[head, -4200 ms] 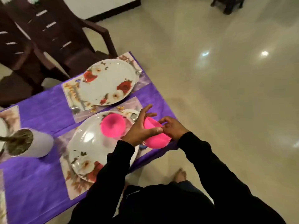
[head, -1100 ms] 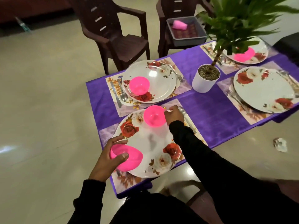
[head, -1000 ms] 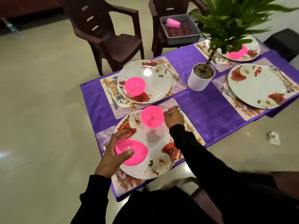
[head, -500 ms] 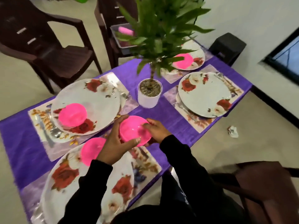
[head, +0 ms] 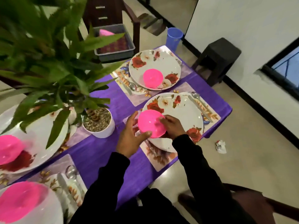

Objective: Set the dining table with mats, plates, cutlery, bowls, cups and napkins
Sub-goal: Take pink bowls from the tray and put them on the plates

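Both hands (head: 131, 136) (head: 174, 125) now carry the pink bowl (head: 151, 123), fingers clamped on its rim, from the near setting to the last bare plate (head: 182, 110) at the table's right end. Mats, plates, cutlery and three bowls are placed; this bowl, cups and napkins remain.

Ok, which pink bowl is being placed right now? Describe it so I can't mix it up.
Start at the white plant pot mid-table; right of it lies a floral plate. The pink bowl is over that plate's near edge, the only one gripped by both hands.
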